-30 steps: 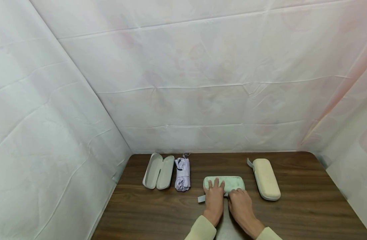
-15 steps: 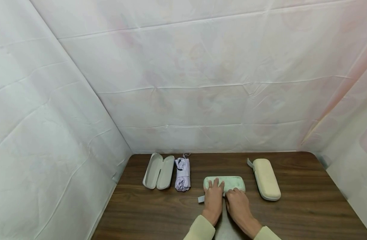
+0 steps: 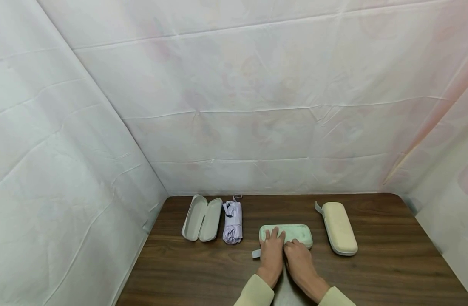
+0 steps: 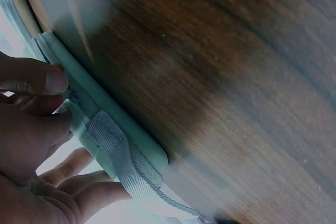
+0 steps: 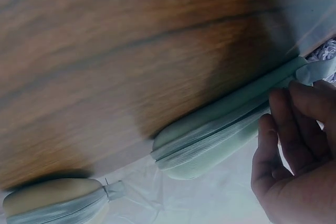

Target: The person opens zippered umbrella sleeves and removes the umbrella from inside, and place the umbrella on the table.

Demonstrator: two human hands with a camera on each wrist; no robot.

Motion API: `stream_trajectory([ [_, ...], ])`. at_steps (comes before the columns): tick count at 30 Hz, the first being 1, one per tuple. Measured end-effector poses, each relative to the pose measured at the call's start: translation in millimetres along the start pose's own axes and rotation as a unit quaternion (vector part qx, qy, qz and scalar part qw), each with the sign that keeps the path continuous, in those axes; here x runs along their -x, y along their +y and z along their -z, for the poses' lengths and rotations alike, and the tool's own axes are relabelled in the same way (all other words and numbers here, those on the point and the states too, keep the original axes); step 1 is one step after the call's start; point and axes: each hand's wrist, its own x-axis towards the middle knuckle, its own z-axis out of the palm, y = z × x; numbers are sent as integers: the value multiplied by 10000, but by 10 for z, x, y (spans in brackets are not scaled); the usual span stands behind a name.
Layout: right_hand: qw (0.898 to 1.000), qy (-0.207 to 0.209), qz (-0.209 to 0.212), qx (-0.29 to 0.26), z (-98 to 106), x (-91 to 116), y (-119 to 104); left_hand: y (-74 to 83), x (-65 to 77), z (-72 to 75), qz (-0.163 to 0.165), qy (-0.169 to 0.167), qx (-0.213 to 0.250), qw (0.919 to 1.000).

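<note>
We look into a sheeted-off workspace: creased, faintly patterned sheets enclose a wood-grain bench on three sides; the wider building we cannot tell.

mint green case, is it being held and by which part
The right hand appears to pinch the mint green case at the zipper pull on its near side; the left hand rests on top, fingers spread.

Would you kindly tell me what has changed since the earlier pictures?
The right hand has moved left along the near edge of the green case, closer to the left hand. The left hand, green case, open case, purple bundle and cream case look unmoved.
</note>
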Motion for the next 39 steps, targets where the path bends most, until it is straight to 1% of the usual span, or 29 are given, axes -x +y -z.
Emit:
stream_trajectory([
  [4,10000,43,-5,-23,-2,-7,-7,-6,-2,-13,11,-5,24,10000],
  [10,9998,104,47,-148,-8,-2,4,-7,5,-16,-2,-35,-87,10000],
  [12,9996,37,-5,-265,4,1,16,-7,9,-7,-13,-42,-98,9999],
  [17,9979,-311,-194,-540,52,-6,95,1,14,13,-36,-103,-16,9999],
  [19,9975,-325,-183,-600,72,-9,147,5,15,18,-40,-158,-63,9998],
  [21,9976,-168,-111,-655,91,-11,207,6,18,21,-23,-202,-102,9997],
  [25,9964,301,153,-780,130,-21,354,-2,24,15,-18,-230,-289,9993],
  [28,9957,405,249,-792,162,-31,468,-15,26,4,-53,-172,-299,9994],
  [31,9961,235,227,-813,179,-33,574,-32,28,2,-101,-147,-134,9998],
  [34,9955,-115,128,-930,172,-29,665,-52,32,16,-159,-193,53,9997],
  [39,9879,-798,-253,-1309,136,-17,744,-74,32,33,-257,-273,208,9991],
])
